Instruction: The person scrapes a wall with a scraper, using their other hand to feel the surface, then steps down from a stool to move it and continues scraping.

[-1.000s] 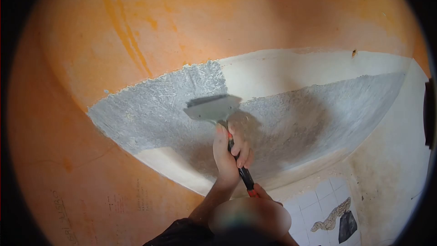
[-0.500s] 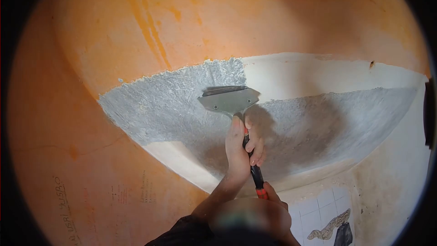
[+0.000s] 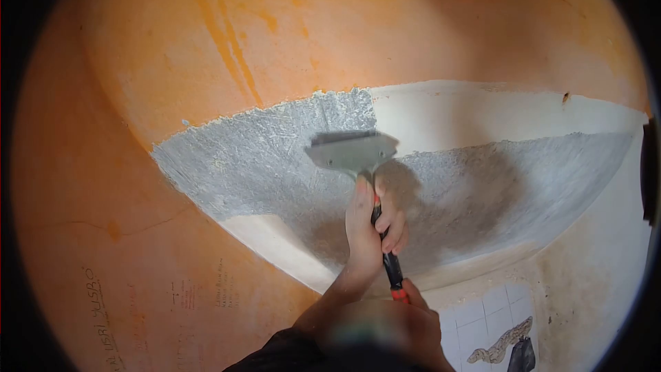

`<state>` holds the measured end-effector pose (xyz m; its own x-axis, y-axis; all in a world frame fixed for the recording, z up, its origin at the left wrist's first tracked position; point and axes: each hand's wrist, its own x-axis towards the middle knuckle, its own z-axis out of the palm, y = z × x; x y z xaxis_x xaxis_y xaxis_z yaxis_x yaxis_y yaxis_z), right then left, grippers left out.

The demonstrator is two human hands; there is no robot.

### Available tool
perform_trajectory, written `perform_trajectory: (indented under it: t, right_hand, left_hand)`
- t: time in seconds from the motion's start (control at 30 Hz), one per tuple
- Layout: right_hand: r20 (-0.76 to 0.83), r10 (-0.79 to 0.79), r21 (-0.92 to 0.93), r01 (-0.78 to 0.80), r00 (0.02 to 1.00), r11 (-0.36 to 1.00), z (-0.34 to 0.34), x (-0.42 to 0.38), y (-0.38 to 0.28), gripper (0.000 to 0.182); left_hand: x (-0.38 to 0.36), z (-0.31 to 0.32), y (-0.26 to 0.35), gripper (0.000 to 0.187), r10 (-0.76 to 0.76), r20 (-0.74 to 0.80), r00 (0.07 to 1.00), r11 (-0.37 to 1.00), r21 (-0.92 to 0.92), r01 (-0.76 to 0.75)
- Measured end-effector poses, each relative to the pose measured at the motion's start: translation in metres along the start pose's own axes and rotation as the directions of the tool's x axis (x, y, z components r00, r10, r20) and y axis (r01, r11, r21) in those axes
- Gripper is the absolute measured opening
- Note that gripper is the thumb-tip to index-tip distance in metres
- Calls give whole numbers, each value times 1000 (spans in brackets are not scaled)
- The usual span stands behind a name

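Observation:
A wide metal scraper (image 3: 352,151) with a black and red handle lies against the grey scraped patch (image 3: 255,158) of the curved surface, close to the edge of a white strip (image 3: 454,114). Wrapped round the upper handle, just below the blade, is my left hand (image 3: 375,224). Lower down, my right hand (image 3: 421,320) grips the red end of the handle; a blurred round shape in the foreground partly covers it. The blade looks slightly smeared by motion.
Orange painted surface (image 3: 330,34) spans the top and left, with handwriting at the lower left. A second white area (image 3: 275,241) borders the grey. White tiles (image 3: 475,320) show at the lower right, and a dark object (image 3: 648,172) stands at the right edge.
The scraper and both hands have shifted slightly right and down in the view. The background has shifted a little too, and both hands keep their grip.

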<state>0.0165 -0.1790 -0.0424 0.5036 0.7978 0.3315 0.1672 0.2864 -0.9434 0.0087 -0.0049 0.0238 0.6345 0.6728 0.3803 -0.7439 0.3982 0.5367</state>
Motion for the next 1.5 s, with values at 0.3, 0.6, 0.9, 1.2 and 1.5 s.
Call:
perform_trajectory:
  t: [0.3, 0.6, 0.9, 1.2, 1.5]
  right_hand:
    - [30, 150, -30, -149, 988, 988, -2, -6, -3, 48]
    - [69, 74, -30, -72, 995, 997, -7, 8, -16, 49]
    - [52, 63, 37, -65, 997, 997, -6, 12, -30, 43]
    - [153, 103, -81, -91, 983, 993, -18, 14, -25, 50]
    - [145, 149, 72, -161, 978, 984, -10, 10, -35, 53]
  left_hand:
    - [6, 10, 4, 33, 27, 31, 999, 999, -19, -27]
    - [9, 11, 7, 33, 6, 28, 1000, 999, -48, -5]
    - [15, 17, 10, 34, 55, 86, 995, 998, -40, -52]
    - [18, 23, 13, 34, 85, 81, 993, 994, -77, -79]
    - [18, 24, 17, 34, 80, 121, 989, 992, -106, -67]
